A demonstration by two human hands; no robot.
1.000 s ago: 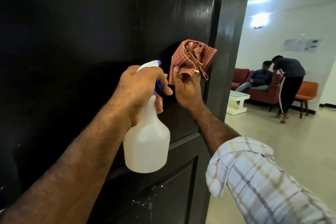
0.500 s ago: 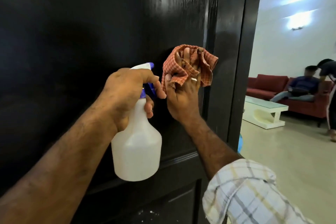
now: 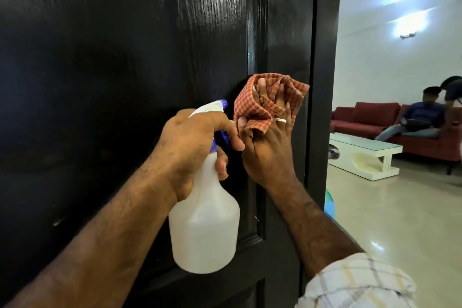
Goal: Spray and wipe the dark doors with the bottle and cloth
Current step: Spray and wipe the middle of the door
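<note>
1. Dark door (image 3: pixel 125 82): glossy black wood-grain panel, fills the left and middle of the view; its right stile runs vertically, with the door edge or frame just right of it.
2. Checked cloth (image 3: pixel 262 102): red-orange, bunched, pressed flat on the door at the right stile, about mid-height in view. It sits up and slightly right of the bottle's nozzle, very close to it.
3. Right hand (image 3: pixel 270 147): fingers spread upward through the cloth folds, palm toward the door, ring visible. The grip is a flat press with folds caught between the fingers, not a fist. Forearm rises from lower right, plaid sleeve (image 3: pixel 355 282) rolled at the elbow.
4. Spray bottle (image 3: pixel 203 220): translucent white, long axis near vertical, blue trigger head on top, nozzle pointing at the door just left of the cloth.
5. Left hand (image 3: pixel 192 142): wrapped round the bottle neck, forefinger over the trigger. Whether the trigger is squeezed, cannot tell.
6. Judgement: the right hand is the one on the surface, so the wiping stroke is its job; free door lies left and above.
7. Behind, through the doorway: red sofa (image 3: pixel 362 117), white coffee table (image 3: pixel 367 155), two people.
</note>
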